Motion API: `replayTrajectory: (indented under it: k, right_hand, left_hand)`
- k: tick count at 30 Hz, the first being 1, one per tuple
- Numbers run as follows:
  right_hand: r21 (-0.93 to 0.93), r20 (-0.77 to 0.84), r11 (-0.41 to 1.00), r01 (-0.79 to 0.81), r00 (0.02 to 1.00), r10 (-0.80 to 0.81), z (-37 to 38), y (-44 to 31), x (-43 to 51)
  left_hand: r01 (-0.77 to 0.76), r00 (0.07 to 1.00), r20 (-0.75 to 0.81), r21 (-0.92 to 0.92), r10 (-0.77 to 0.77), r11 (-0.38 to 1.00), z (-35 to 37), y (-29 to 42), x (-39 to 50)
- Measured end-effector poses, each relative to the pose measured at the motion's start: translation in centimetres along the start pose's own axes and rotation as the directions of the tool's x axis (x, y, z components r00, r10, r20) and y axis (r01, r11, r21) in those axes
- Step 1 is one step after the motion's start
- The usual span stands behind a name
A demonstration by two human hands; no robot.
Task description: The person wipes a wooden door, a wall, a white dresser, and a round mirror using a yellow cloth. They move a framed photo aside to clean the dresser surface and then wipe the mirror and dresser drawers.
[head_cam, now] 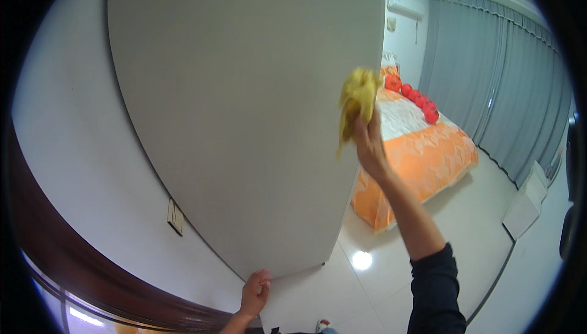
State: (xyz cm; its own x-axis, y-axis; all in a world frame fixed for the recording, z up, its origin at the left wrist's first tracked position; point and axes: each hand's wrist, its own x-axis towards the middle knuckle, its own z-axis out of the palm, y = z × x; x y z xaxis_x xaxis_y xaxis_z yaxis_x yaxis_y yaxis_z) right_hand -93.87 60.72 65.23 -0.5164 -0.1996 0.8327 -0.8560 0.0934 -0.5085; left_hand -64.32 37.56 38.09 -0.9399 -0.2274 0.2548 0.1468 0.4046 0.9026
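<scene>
My right hand (pixel 370 143) is raised and grips a crumpled yellow cloth (pixel 360 93) near the edge of a tall, plain grey panel (pixel 238 104). Part of the cloth hangs below the fingers, slightly blurred. Whether the cloth touches the panel cannot be told. My left hand (pixel 255 292) is low in the view, near the panel's bottom edge, with its fingers bent and apart and nothing in them.
A bed with an orange and white cover (pixel 426 155) and red round cushions (pixel 419 100) stands behind the panel at right. Grey curtains (pixel 486 72) hang beyond. A wall switch (pixel 175 218) is at left; a white cabinet (pixel 527 205) stands at right.
</scene>
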Motion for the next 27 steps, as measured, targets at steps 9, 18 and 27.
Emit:
replayTrajectory:
  k: [9, 18, 27]
  right_hand:
    - [-0.844, -0.165, 0.533, 0.057, 0.919, -0.358, 0.3, 1.6, 17.6]
    - [-0.292, 0.757, 0.081, 0.953, 0.282, -0.589, 7.5, 13.4, -2.1]
    - [-0.768, -0.426, 0.640, -0.027, 0.767, -0.480, -5.2, 2.1, 33.3]
  left_hand:
    - [-0.247, 0.852, -0.370, 0.340, 0.371, 0.908, 1.5, 10.3, 11.9]
    - [-0.126, 0.722, -0.561, 0.469, 0.405, 0.874, -5.0, 12.3, 20.2]
    - [0.118, 0.648, -0.571, 0.729, 0.504, 0.674, -9.9, 7.4, 25.6]
